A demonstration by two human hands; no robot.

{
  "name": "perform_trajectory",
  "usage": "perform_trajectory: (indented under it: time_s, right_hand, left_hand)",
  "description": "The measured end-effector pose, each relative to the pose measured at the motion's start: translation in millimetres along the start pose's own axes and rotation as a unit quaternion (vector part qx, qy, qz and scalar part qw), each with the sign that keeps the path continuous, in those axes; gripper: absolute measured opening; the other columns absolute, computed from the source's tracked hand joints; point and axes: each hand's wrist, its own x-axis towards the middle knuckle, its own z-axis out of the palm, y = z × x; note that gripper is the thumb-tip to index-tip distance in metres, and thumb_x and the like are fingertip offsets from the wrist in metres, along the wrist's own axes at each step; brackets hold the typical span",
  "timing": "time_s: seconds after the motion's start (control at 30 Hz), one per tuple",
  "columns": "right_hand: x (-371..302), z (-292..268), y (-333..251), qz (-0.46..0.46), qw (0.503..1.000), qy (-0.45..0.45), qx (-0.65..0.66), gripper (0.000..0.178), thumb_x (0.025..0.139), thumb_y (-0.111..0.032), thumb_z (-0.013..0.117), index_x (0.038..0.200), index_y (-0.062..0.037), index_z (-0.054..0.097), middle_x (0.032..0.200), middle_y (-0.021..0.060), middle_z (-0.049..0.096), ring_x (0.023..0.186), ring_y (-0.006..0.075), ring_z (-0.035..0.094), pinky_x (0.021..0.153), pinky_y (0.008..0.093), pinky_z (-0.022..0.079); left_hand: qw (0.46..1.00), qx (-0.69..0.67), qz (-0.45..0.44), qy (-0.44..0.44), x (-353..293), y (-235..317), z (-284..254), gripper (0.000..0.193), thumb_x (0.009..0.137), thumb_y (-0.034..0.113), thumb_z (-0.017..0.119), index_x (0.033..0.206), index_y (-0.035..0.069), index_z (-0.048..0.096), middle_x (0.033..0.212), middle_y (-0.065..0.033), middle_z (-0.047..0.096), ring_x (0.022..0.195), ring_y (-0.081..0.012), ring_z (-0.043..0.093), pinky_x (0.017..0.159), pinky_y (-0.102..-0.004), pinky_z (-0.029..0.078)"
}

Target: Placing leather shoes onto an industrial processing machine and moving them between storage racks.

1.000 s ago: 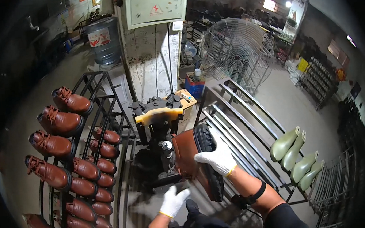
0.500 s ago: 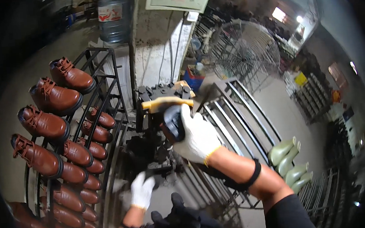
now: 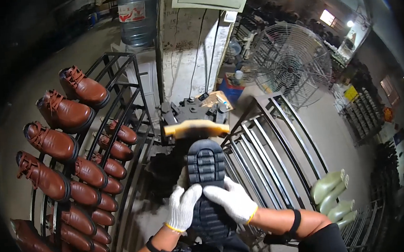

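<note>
A shoe [image 3: 206,165] is turned sole up in front of me, its black treaded sole facing me and its heel end pointing away. My left hand [image 3: 183,206], in a white knit glove, is closed on the shoe's left side. My right hand [image 3: 231,200], gloved alike, grips the opposite side. Both thumbs press on the middle of the sole, while the other fingers are mostly hidden beneath. Just beyond the heel end is a yellow bar-shaped pad [image 3: 196,128] on a dark machine [image 3: 192,109]. The shoe's upper is out of sight.
On my left, a black metal rack [image 3: 139,90] carries rows of brown lace-up shoes [image 3: 66,114]. To the right stands a rack of metal bars [image 3: 277,134], with green shoe lasts [image 3: 330,189] near its end. Behind are a pillar [image 3: 183,57], a caged fan [image 3: 290,66] and a water bottle [image 3: 139,20].
My right hand has brought the shoe down and back from beside the yellow pad, turning its sole toward me. My left hand has come up from below and taken hold too.
</note>
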Motion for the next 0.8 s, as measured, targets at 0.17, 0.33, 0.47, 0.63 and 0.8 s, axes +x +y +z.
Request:
perform_trajectory:
  time_s: [0.17,0.33,0.47,0.63,0.8]
  right_hand:
    - [4.2,-4.0,2.4,0.014,0.996,-0.02,0.082,0.063,0.1,-0.009,0.077,0.155,-0.0004,0.048,0.141,0.0069,0.066,0.126,0.0128,0.062,0.111,0.0327,0.049]
    - [2.7,-14.2,1.0,0.006,0.997,-0.03,0.069,0.064,0.099,-0.01,0.078,0.155,-0.0002,0.049,0.14,0.0069,0.067,0.125,0.0118,0.062,0.11,0.0314,0.049]
    - [-9.2,-12.9,26.0,-0.006,0.999,-0.017,0.042,0.061,0.098,-0.016,0.081,0.15,0.0004,0.054,0.134,0.0069,0.071,0.119,0.0114,0.064,0.107,0.0311,0.051]
    - [-24.6,-10.4,71.0,-0.032,0.999,0.031,0.003,0.051,0.096,-0.025,0.082,0.138,-0.0005,0.064,0.122,0.0089,0.076,0.11,0.0128,0.067,0.102,0.0312,0.052]
    - [-21.4,-9.5,94.6,-0.088,0.994,0.04,-0.048,0.054,0.098,-0.022,0.074,0.146,-0.0014,0.061,0.127,0.01,0.075,0.114,0.0134,0.065,0.105,0.032,0.05]
  left_hand:
    - [0.994,0.016,0.003,0.109,-12.3,23.2,27.5,0.03,0.113,0.018,0.056,0.122,-0.006,0.071,0.12,-0.0169,0.075,0.11,-0.0243,0.073,0.104,-0.0371,0.059]
    - [0.991,0.062,-0.009,0.12,-18.3,9.7,24.5,0.033,0.112,0.02,0.058,0.133,-0.005,0.063,0.124,-0.0163,0.073,0.116,-0.023,0.071,0.105,-0.0358,0.057]
    - [0.994,-0.01,0.005,0.111,-35.3,-24.0,-1.2,0.027,0.109,0.014,0.06,0.128,-0.002,0.068,0.123,-0.017,0.074,0.116,-0.0272,0.071,0.104,-0.0373,0.057]
    - [0.981,0.136,0.138,0.007,-39.8,-48.6,-15.9,0.031,0.095,0.004,0.068,0.125,0.0,0.074,0.121,-0.017,0.076,0.109,-0.0323,0.073,0.097,-0.04,0.057]
    - [0.993,-0.098,0.058,0.009,-31.2,-80.6,-34.5,0.025,0.095,0.004,0.07,0.118,0.003,0.078,0.113,-0.0128,0.08,0.1,-0.0298,0.078,0.093,-0.0364,0.06]
